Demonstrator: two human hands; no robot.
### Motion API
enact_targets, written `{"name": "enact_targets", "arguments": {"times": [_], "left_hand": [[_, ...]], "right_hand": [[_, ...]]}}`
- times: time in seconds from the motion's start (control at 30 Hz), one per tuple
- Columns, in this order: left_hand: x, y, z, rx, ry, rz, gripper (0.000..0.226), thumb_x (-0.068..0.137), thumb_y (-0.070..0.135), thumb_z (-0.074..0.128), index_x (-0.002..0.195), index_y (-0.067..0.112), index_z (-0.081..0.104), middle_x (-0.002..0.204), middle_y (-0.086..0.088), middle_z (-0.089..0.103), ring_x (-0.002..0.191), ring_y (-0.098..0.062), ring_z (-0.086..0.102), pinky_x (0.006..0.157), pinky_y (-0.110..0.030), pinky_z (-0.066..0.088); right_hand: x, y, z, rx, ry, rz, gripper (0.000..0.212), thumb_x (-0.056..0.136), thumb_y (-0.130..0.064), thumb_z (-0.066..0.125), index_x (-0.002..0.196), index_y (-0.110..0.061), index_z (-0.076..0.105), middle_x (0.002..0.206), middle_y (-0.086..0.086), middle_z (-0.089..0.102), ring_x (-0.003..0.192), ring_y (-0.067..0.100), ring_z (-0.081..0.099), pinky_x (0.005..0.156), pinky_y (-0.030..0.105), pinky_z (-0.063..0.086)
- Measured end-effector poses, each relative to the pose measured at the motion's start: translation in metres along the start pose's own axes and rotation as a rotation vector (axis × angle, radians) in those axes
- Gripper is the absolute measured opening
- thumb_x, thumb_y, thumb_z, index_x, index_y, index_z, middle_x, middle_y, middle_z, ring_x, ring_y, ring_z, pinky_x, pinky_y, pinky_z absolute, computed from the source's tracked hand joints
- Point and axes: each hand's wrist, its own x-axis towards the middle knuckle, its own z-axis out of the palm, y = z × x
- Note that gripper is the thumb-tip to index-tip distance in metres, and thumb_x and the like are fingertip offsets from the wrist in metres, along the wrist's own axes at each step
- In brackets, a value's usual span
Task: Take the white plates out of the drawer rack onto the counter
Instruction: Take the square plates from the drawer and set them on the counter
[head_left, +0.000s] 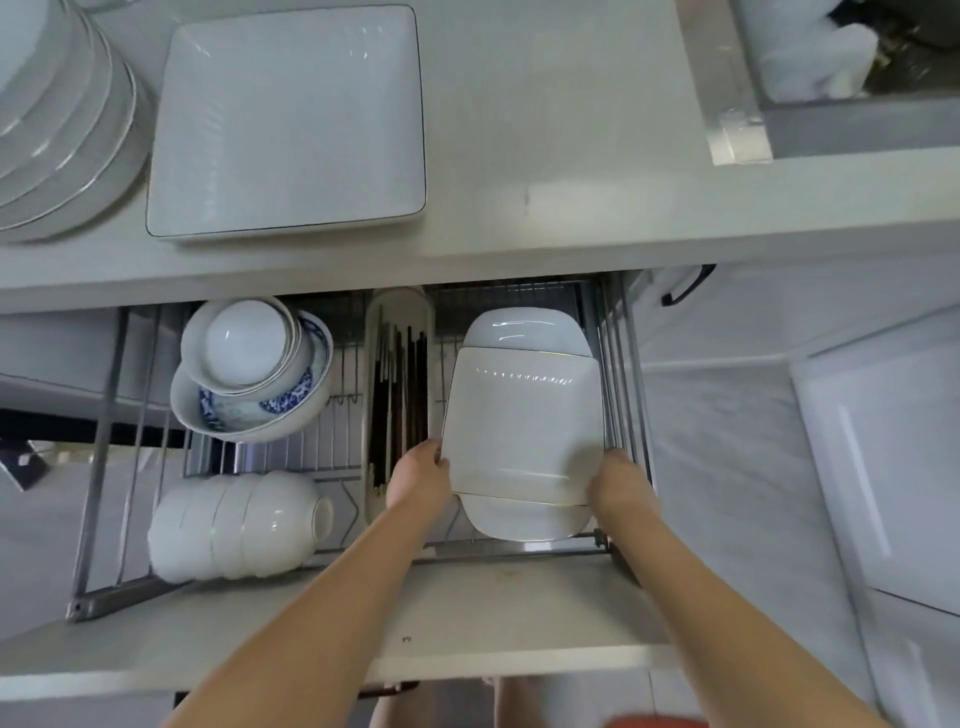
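A square white plate with a thin gold rim (522, 421) is in the right part of the open wire drawer rack (104, 467), tilted over another white plate (524, 327) beneath it. My left hand (423, 475) grips its left lower edge and my right hand (618, 480) grips its right lower edge. On the counter (545, 156) above lie a large square white plate (288, 122) and, at the far left, a stack of round white plates (57, 114).
The rack also holds nested bowls, one blue-patterned (254, 371), a row of white bowls on their sides (239, 525), and a chopstick tray (397, 395). The drawer's front panel (467, 618) lies under my forearms. A sink edge (737, 130) is at the counter's right.
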Motion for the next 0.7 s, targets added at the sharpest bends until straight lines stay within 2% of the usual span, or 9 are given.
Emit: {"name": "enact_targets", "arguments": {"times": [0.2, 0.33, 0.4, 0.5, 0.57, 0.63, 0.7], "left_hand": [[-0.029, 0.009, -0.034, -0.058, -0.03, -0.021, 0.02, 0.095, 0.007, 0.041, 0.094, 0.021, 0.055, 0.087, -0.006, 0.058, 0.075, -0.022, 0.052, 0.068, -0.032, 0.047], [-0.063, 0.014, -0.062, -0.12, -0.002, -0.023, 0.029, 0.096, 0.01, 0.045, 0.121, 0.014, 0.061, 0.088, -0.003, 0.063, 0.074, -0.021, 0.06, 0.072, -0.034, 0.053], [-0.08, 0.015, -0.077, -0.179, 0.017, -0.037, 0.03, 0.095, 0.011, 0.049, 0.121, 0.014, 0.062, 0.083, 0.0, 0.064, 0.07, -0.017, 0.061, 0.072, -0.034, 0.058], [-0.104, 0.017, -0.099, -0.258, 0.028, -0.027, 0.031, 0.093, 0.01, 0.052, 0.122, 0.012, 0.063, 0.085, 0.001, 0.065, 0.069, -0.009, 0.061, 0.064, -0.024, 0.056], [-0.12, 0.019, -0.113, -0.347, 0.046, -0.027, 0.03, 0.092, 0.006, 0.054, 0.12, 0.008, 0.064, 0.086, 0.0, 0.066, 0.072, -0.011, 0.062, 0.068, -0.029, 0.058], [-0.135, 0.021, -0.127, -0.404, 0.063, -0.019, 0.03, 0.091, 0.005, 0.055, 0.12, 0.006, 0.063, 0.091, -0.005, 0.067, 0.076, -0.018, 0.065, 0.077, -0.037, 0.059], [-0.149, 0.024, -0.142, -0.445, 0.067, -0.007, 0.03, 0.091, 0.004, 0.056, 0.121, 0.004, 0.062, 0.098, -0.011, 0.068, 0.082, -0.026, 0.068, 0.082, -0.043, 0.058]], "right_hand": [[-0.03, -0.005, -0.015, 0.19, -0.013, -0.024, 0.034, 0.086, 0.008, 0.035, 0.117, 0.003, 0.049, 0.112, 0.026, 0.062, 0.1, 0.041, 0.064, 0.087, 0.052, 0.054], [-0.064, -0.007, -0.032, 0.302, 0.006, -0.082, 0.028, 0.083, 0.008, 0.033, 0.101, -0.001, 0.052, 0.097, 0.021, 0.062, 0.088, 0.042, 0.065, 0.08, 0.056, 0.055], [-0.082, -0.008, -0.042, 0.312, 0.019, -0.135, 0.021, 0.081, 0.006, 0.034, 0.089, -0.005, 0.05, 0.087, 0.018, 0.062, 0.079, 0.04, 0.066, 0.074, 0.052, 0.057], [-0.11, -0.012, -0.059, 0.339, 0.034, -0.216, 0.017, 0.079, 0.005, 0.038, 0.086, -0.006, 0.049, 0.075, 0.015, 0.06, 0.062, 0.031, 0.06, 0.06, 0.039, 0.053], [-0.128, -0.019, -0.071, 0.352, 0.036, -0.241, 0.015, 0.081, 0.005, 0.04, 0.088, -0.005, 0.049, 0.07, 0.011, 0.058, 0.055, 0.025, 0.055, 0.053, 0.035, 0.049], [-0.145, -0.027, -0.083, 0.354, 0.022, -0.267, 0.014, 0.085, 0.003, 0.041, 0.091, -0.005, 0.05, 0.074, 0.011, 0.06, 0.057, 0.023, 0.058, 0.05, 0.033, 0.05], [-0.161, -0.034, -0.095, 0.38, -0.005, -0.288, 0.013, 0.087, 0.002, 0.041, 0.094, -0.005, 0.05, 0.089, 0.018, 0.064, 0.065, 0.025, 0.064, 0.046, 0.03, 0.05]]}}
